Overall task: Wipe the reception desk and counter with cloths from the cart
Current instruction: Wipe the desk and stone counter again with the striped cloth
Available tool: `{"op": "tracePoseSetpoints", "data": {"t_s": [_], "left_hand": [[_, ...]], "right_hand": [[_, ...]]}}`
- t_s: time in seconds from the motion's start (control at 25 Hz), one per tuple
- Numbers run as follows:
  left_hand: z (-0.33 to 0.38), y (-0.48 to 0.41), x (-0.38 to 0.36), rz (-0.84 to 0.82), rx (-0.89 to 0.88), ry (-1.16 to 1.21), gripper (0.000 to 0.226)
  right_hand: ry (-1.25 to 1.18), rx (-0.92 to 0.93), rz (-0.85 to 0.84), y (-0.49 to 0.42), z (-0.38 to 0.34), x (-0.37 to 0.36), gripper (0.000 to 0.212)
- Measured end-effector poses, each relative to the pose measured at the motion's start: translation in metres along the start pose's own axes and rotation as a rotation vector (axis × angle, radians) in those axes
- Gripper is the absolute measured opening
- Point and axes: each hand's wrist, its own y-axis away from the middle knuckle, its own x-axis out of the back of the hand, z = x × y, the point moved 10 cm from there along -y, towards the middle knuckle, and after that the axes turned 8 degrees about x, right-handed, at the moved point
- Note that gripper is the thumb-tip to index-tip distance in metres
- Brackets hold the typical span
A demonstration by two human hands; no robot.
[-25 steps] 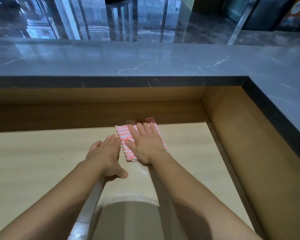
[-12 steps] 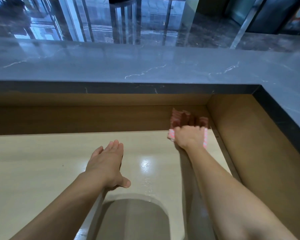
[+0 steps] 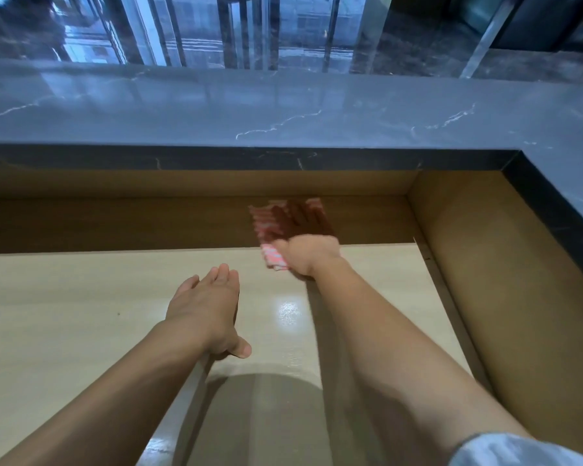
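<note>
A pink-and-white striped cloth lies at the far edge of the pale wood desk, against the dark back panel. My right hand presses flat on it, its fingers reaching into the shadow under the counter; the hand is motion-blurred. My left hand rests flat on the desk nearer to me, fingers straight and together, holding nothing. The grey marble counter runs above the desk along the back and down the right side.
A brown wooden side wall closes the desk on the right. The dark back panel reflects the cloth and hand. A shiny wet patch shows on the desk between my arms. Glass and polished floor lie beyond the counter.
My right hand slid the cloth from the desk's middle to the far right corner, then back leftward along the back edge. My left hand stayed flat in place.
</note>
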Motion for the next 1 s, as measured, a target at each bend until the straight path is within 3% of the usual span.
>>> {"op": "tracePoseSetpoints", "data": {"t_s": [0.08,0.16,0.24,0.4,0.56,0.72,0.84,1.0], "left_hand": [[0.000,0.001,-0.001,-0.012,-0.005,0.033,0.126],[-0.001,0.002,-0.002,-0.025,-0.012,0.077,0.127],[-0.003,0.002,-0.005,-0.038,-0.017,0.115,0.127],[-0.003,0.002,-0.007,-0.047,-0.024,0.143,0.127],[-0.003,0.000,-0.006,-0.065,-0.020,0.159,0.127],[-0.003,-0.001,-0.007,-0.075,-0.008,0.189,0.129],[-0.003,-0.002,-0.008,-0.081,0.000,0.167,0.130],[-0.005,-0.001,-0.009,-0.095,0.005,0.182,0.129]], "right_hand": [[0.054,-0.132,-0.022,0.017,0.057,0.004,0.057],[0.063,-0.278,-0.164,0.044,0.111,-0.002,0.043],[0.087,-0.396,-0.150,0.065,0.144,0.004,0.045],[0.083,-0.515,-0.098,0.076,0.113,0.020,0.047],[0.075,-0.312,0.037,0.062,0.002,0.011,0.044],[-0.055,-0.102,0.004,0.058,-0.078,-0.022,0.059],[-0.033,-0.009,0.026,0.065,-0.060,-0.019,0.059],[0.029,-0.116,0.055,0.094,0.026,-0.013,0.063]]}}
